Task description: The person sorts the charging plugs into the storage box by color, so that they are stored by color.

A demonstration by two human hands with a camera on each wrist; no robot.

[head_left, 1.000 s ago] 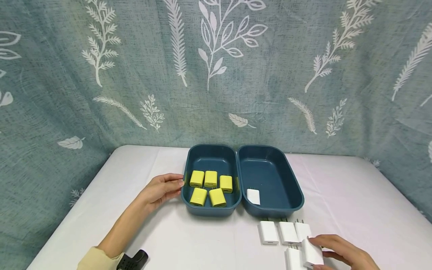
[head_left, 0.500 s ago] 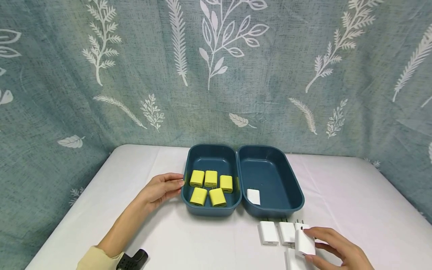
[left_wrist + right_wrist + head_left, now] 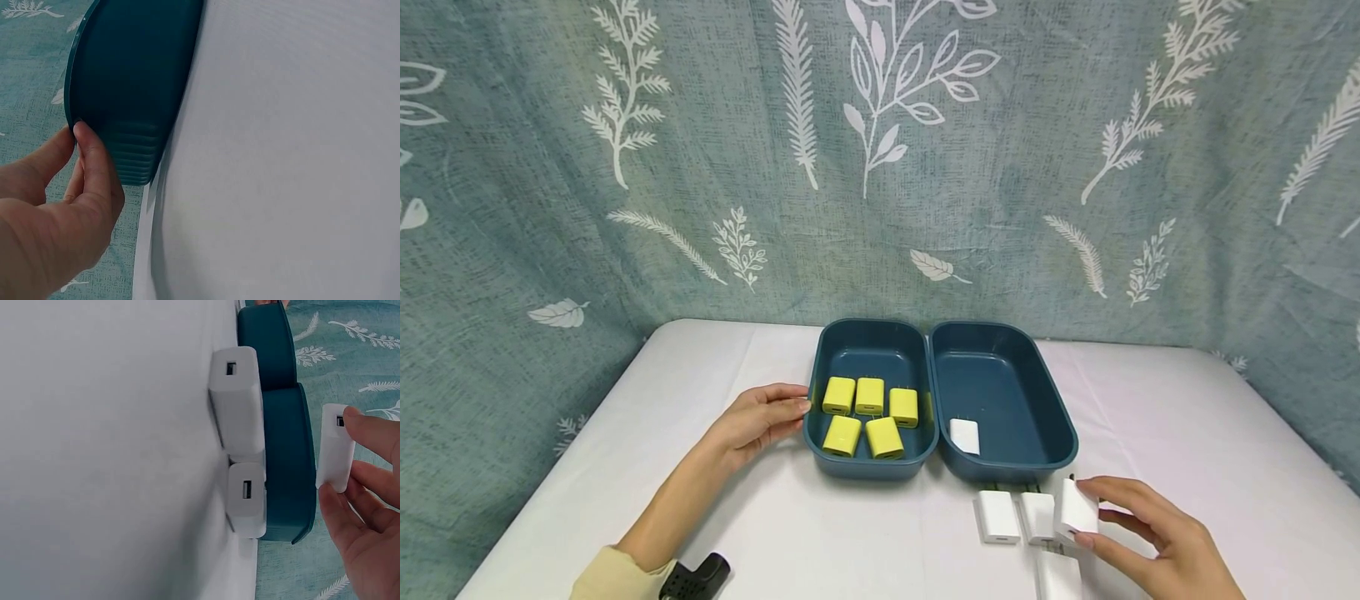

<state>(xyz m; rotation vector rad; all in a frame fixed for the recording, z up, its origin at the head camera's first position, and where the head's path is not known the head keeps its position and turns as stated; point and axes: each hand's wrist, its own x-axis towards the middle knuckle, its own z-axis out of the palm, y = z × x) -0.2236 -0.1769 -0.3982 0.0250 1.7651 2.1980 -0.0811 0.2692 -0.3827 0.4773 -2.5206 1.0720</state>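
My right hand [image 3: 1165,537] holds a white USB charger [image 3: 1079,508] between thumb and fingertips, raised over the other chargers. In the right wrist view its USB port faces the camera. White chargers [image 3: 997,517] lie on the table in front of the right blue bin [image 3: 1000,392], and another charger [image 3: 1062,577] is nearer the front edge. One white charger [image 3: 964,436] is inside that bin. My left hand [image 3: 767,419] pinches the side rim of the left blue bin [image 3: 134,69], fingers outside and thumb at the rim. Several yellow chargers [image 3: 884,438] sit in that bin.
Both bins stand side by side on a white-covered table [image 3: 865,542]. Behind them hangs a green-blue leaf-patterned cloth [image 3: 850,250]. A black device [image 3: 696,577] is strapped at the left wrist, next to a pale yellow sleeve [image 3: 617,577].
My right hand has lifted the white charger off the front group and carried it forward and slightly left, toward the right bin. My left hand has stayed on the left bin's rim.
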